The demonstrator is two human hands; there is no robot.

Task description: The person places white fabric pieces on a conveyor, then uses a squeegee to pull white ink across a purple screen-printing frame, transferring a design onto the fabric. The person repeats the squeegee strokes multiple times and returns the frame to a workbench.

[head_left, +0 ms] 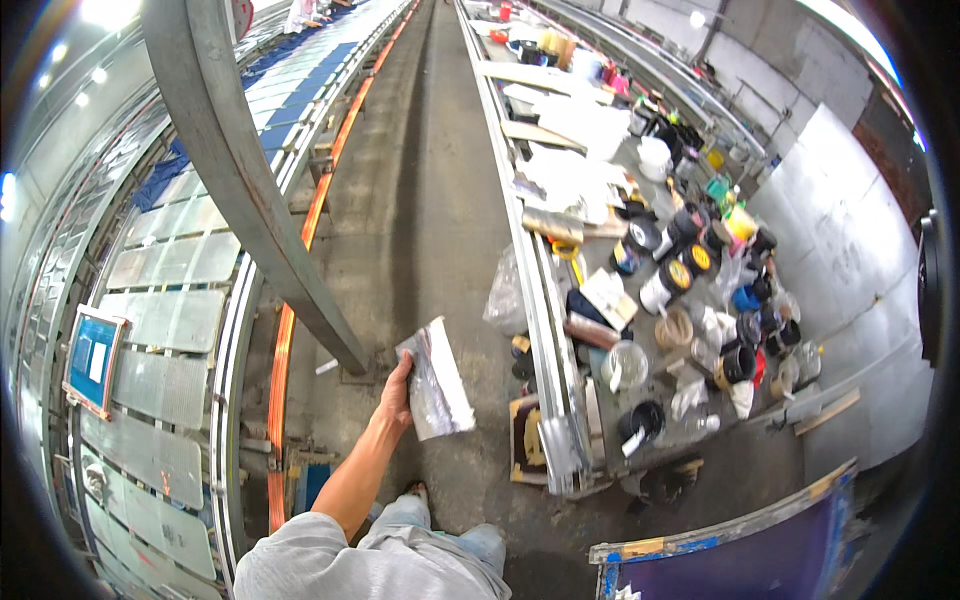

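Note:
My left hand (396,390) is closed on the near edge of a flat, silvery, crinkled packet or sheet with a white strip (438,385) down its right side, held out over the aisle floor. The fingers behind it are partly hidden. My right hand is not in view; my grey sleeve and light jeans show at the bottom.
A grey steel post (305,275) rises at my left beside long printing tables (170,330) with a small blue screen frame (92,355). A cluttered bench (565,420) of pots runs along my right. A large purple screen (715,550) stands low right. Co-workers (300,20) are far off.

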